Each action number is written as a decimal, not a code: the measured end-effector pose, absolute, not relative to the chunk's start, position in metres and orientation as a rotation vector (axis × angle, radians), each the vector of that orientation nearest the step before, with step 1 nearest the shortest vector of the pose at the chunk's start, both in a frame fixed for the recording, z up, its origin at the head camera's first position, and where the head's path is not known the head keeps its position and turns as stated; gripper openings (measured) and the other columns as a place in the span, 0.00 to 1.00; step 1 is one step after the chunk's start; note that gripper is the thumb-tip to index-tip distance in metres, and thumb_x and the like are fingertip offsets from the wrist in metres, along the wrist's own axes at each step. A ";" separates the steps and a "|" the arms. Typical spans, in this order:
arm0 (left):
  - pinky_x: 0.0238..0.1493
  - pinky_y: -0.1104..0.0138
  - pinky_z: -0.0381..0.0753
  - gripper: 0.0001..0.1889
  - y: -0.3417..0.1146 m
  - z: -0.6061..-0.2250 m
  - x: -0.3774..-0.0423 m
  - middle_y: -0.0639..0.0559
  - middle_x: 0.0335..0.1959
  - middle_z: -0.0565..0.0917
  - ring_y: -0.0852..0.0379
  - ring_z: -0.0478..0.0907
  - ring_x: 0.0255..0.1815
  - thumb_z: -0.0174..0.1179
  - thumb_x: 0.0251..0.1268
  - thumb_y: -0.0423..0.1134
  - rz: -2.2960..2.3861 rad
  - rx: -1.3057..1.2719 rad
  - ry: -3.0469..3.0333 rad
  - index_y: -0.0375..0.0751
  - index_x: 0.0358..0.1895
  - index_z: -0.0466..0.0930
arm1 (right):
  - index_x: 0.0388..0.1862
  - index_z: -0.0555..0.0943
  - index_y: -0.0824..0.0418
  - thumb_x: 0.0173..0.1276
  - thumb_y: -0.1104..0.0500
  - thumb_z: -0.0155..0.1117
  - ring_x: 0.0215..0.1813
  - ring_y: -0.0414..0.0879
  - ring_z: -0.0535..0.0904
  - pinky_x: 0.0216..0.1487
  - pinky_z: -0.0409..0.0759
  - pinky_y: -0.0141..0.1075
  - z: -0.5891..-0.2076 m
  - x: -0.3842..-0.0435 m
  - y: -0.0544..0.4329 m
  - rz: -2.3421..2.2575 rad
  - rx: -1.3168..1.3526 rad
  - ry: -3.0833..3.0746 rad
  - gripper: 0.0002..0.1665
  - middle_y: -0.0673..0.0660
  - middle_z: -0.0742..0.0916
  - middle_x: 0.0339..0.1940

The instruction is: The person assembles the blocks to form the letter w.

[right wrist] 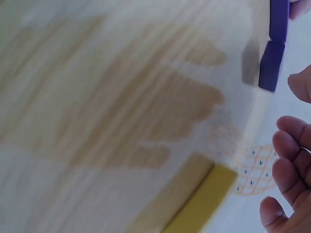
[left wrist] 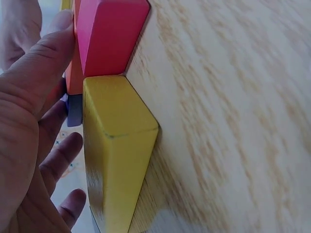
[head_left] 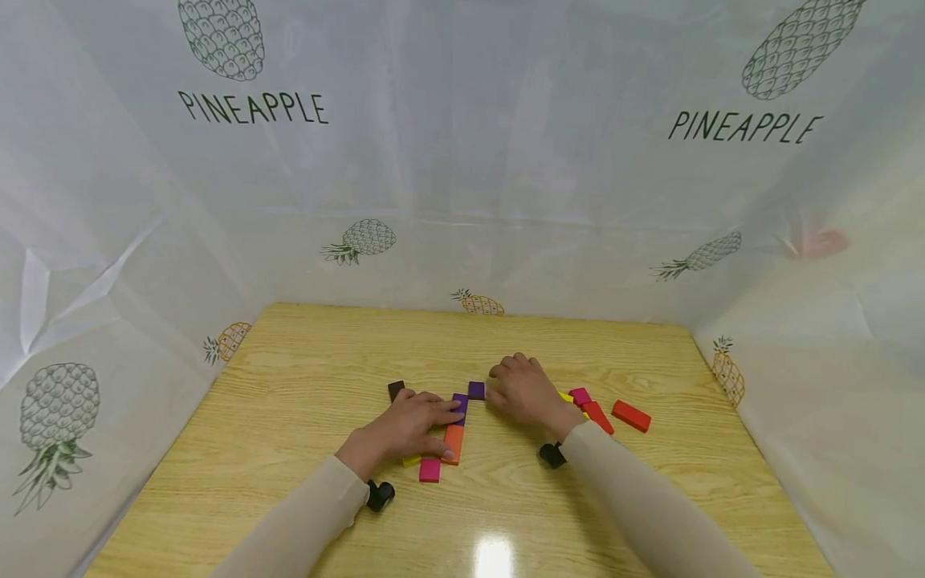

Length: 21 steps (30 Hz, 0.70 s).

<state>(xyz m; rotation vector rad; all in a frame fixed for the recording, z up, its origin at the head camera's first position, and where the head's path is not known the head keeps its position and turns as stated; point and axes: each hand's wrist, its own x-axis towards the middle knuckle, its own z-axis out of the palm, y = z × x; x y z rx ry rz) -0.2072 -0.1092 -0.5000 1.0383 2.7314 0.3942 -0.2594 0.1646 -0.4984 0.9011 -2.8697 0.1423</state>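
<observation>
My left hand [head_left: 408,424] lies over a group of coloured wooden blocks, its fingers spread. In the head view its fingertips reach a purple block [head_left: 459,409] and its thumb rests at an orange block [head_left: 453,443]. A pink block [head_left: 429,470] and a yellow block [left wrist: 119,131] sit beside that thumb, seen close in the left wrist view. My right hand [head_left: 525,391] hovers just right of a small purple block [head_left: 476,391], its fingers loosely bent and holding nothing. The right wrist view shows a gap between those fingers and the small purple block [right wrist: 272,66].
A dark block [head_left: 396,390] lies beyond the left hand. To the right of the right hand are a red block [head_left: 631,416], another red block [head_left: 597,417], a pink block [head_left: 580,396] and partly hidden yellow ones. A pineapple-print sheet [head_left: 462,160] surrounds the wooden table [head_left: 318,345].
</observation>
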 end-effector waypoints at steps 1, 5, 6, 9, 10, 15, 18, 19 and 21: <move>0.73 0.44 0.62 0.38 -0.109 -0.500 -0.207 0.60 0.80 0.70 0.49 0.67 0.79 0.66 0.67 0.66 0.395 1.043 2.732 0.57 0.78 0.74 | 0.57 0.87 0.58 0.78 0.45 0.64 0.57 0.55 0.78 0.61 0.77 0.56 -0.497 -0.259 0.168 0.148 0.890 -2.862 0.21 0.56 0.87 0.56; 0.73 0.43 0.61 0.38 -0.109 -0.500 -0.208 0.59 0.80 0.70 0.48 0.67 0.79 0.66 0.66 0.65 0.419 1.050 2.719 0.56 0.78 0.74 | 0.56 0.86 0.59 0.77 0.47 0.65 0.55 0.56 0.78 0.59 0.77 0.57 -0.494 -0.256 0.185 0.171 0.853 -2.826 0.19 0.57 0.87 0.54; 0.73 0.42 0.61 0.38 -0.109 -0.500 -0.208 0.58 0.80 0.70 0.47 0.67 0.79 0.66 0.66 0.65 0.431 1.051 2.714 0.56 0.77 0.74 | 0.56 0.86 0.59 0.77 0.48 0.65 0.54 0.57 0.78 0.59 0.77 0.58 -0.493 -0.255 0.190 0.174 0.841 -2.825 0.19 0.57 0.87 0.54; 0.73 0.42 0.60 0.38 -0.110 -0.500 -0.208 0.57 0.81 0.70 0.47 0.66 0.80 0.66 0.67 0.65 0.453 1.050 2.701 0.55 0.78 0.74 | 0.55 0.86 0.60 0.76 0.48 0.67 0.53 0.57 0.78 0.57 0.76 0.58 -0.491 -0.252 0.204 0.163 0.812 -2.813 0.19 0.58 0.87 0.53; 0.73 0.42 0.60 0.38 -0.110 -0.500 -0.208 0.57 0.81 0.70 0.47 0.66 0.80 0.66 0.67 0.64 0.460 1.051 2.697 0.54 0.78 0.73 | 0.55 0.86 0.60 0.76 0.48 0.67 0.53 0.57 0.78 0.56 0.76 0.58 -0.490 -0.250 0.208 0.155 0.801 -2.812 0.19 0.58 0.87 0.53; 0.73 0.43 0.60 0.38 -0.111 -0.499 -0.208 0.56 0.81 0.70 0.46 0.67 0.80 0.67 0.68 0.63 0.496 1.055 2.684 0.52 0.78 0.74 | 0.56 0.86 0.61 0.74 0.47 0.69 0.53 0.57 0.78 0.55 0.76 0.57 -0.488 -0.241 0.229 0.121 0.772 -2.818 0.21 0.58 0.87 0.53; 0.73 0.42 0.60 0.38 -0.111 -0.499 -0.208 0.56 0.81 0.70 0.46 0.66 0.80 0.67 0.68 0.63 0.498 1.052 2.682 0.53 0.78 0.74 | 0.56 0.86 0.62 0.74 0.46 0.70 0.53 0.57 0.78 0.55 0.76 0.57 -0.488 -0.235 0.239 0.092 0.765 -2.820 0.23 0.59 0.87 0.53; 0.72 0.42 0.60 0.38 -0.111 -0.500 -0.208 0.56 0.81 0.70 0.46 0.66 0.80 0.67 0.67 0.63 0.493 1.055 2.685 0.53 0.78 0.74 | 0.56 0.86 0.62 0.73 0.46 0.70 0.52 0.57 0.78 0.54 0.76 0.57 -0.489 -0.234 0.242 0.074 0.763 -2.819 0.24 0.59 0.87 0.53; 0.72 0.42 0.61 0.39 -0.111 -0.501 -0.208 0.57 0.81 0.69 0.46 0.66 0.80 0.67 0.67 0.64 0.484 1.055 2.688 0.54 0.78 0.73 | 0.56 0.86 0.62 0.72 0.45 0.72 0.51 0.57 0.77 0.54 0.76 0.57 -0.489 -0.231 0.248 0.054 0.758 -2.816 0.24 0.59 0.87 0.52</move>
